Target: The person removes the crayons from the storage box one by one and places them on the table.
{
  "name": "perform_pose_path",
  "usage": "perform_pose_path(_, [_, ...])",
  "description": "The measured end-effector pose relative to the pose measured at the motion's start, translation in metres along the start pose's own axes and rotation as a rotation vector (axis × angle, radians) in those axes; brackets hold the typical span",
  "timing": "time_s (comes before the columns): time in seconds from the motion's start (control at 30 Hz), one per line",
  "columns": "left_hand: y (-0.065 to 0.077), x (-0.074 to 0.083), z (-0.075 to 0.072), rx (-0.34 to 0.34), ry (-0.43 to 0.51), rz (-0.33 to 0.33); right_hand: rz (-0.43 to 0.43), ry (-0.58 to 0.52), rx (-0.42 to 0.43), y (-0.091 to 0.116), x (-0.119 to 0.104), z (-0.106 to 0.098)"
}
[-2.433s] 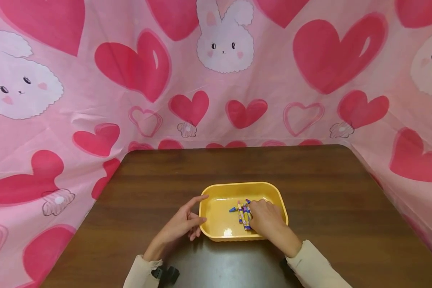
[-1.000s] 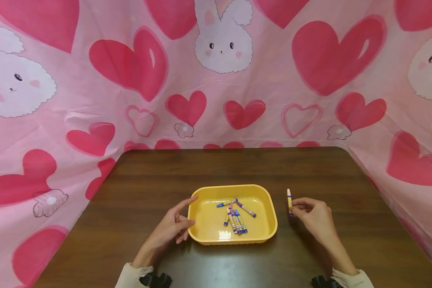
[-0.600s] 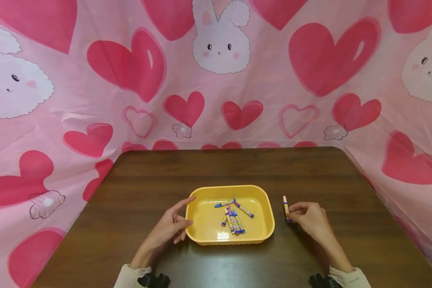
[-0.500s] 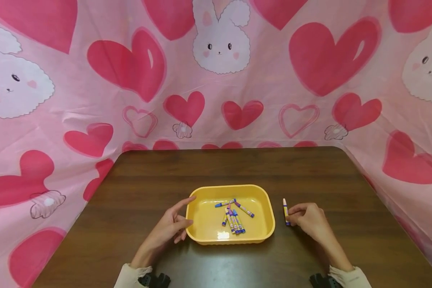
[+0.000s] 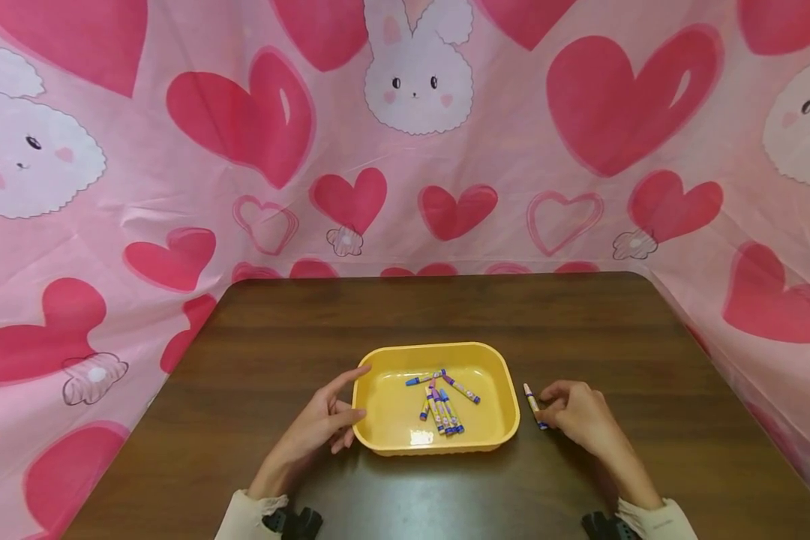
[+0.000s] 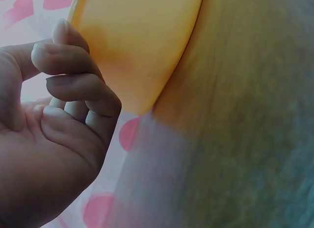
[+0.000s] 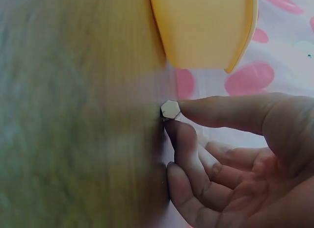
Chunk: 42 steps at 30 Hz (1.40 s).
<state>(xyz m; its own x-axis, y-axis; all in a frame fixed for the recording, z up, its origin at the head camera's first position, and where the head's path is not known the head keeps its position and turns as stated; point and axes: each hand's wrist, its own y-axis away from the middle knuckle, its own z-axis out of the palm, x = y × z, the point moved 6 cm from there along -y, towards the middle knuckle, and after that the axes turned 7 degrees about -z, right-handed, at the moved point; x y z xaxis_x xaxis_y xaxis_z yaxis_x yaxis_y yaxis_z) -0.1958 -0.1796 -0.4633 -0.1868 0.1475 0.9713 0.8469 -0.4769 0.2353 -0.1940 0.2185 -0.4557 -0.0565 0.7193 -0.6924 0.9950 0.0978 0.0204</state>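
In the head view my right hand (image 5: 578, 418) has thumb and index finger at a crayon (image 5: 530, 397) with a pale tip and yellow wrapper, low on the table just right of the yellow tray (image 5: 510, 409). The right wrist view shows the crayon's white hexagonal end (image 7: 170, 109) between the thumb tip and index fingertip of that hand (image 7: 230, 149). My left hand (image 5: 320, 420) rests index finger and thumb on the tray's left rim; its other fingers bend loosely outside the wall. Several crayons (image 5: 448, 412) lie loosely heaped inside the tray, tips in blue, pink and purple.
A dark brown wooden table (image 5: 297, 315) carries the tray. Pink cloth with red hearts and white rabbits (image 5: 418, 82) hangs behind and along both sides.
My right hand carried the pale-tipped crayon out of the tray to its right, lowered it, and turned its tip slightly left. My left hand stays at the tray, which shifted slightly left in view.
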Motion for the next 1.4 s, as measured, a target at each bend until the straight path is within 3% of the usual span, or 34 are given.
perform_pose_path(0.4, [0.001, 0.000, 0.001, -0.012, -0.023, 0.023, -0.007, 0.007, -0.053, -0.001, -0.002, 0.006])
perform_pose_path(0.73, [-0.001, 0.003, 0.001, -0.007, -0.034, 0.018, -0.006, 0.012, -0.024, 0.001, -0.001, 0.001])
perform_pose_path(0.87, [0.001, 0.001, 0.000, -0.002, -0.049, 0.005, -0.006, -0.007, 0.034, 0.001, -0.004, -0.002])
perform_pose_path(1.13, [0.003, 0.001, -0.004, 0.002, -0.056, -0.002, -0.056, -0.067, 0.301, 0.007, -0.024, -0.016])
perform_pose_path(1.4, [0.001, -0.001, -0.002, -0.007, -0.035, 0.002, -0.194, -0.065, 0.390, 0.017, -0.059, -0.012])
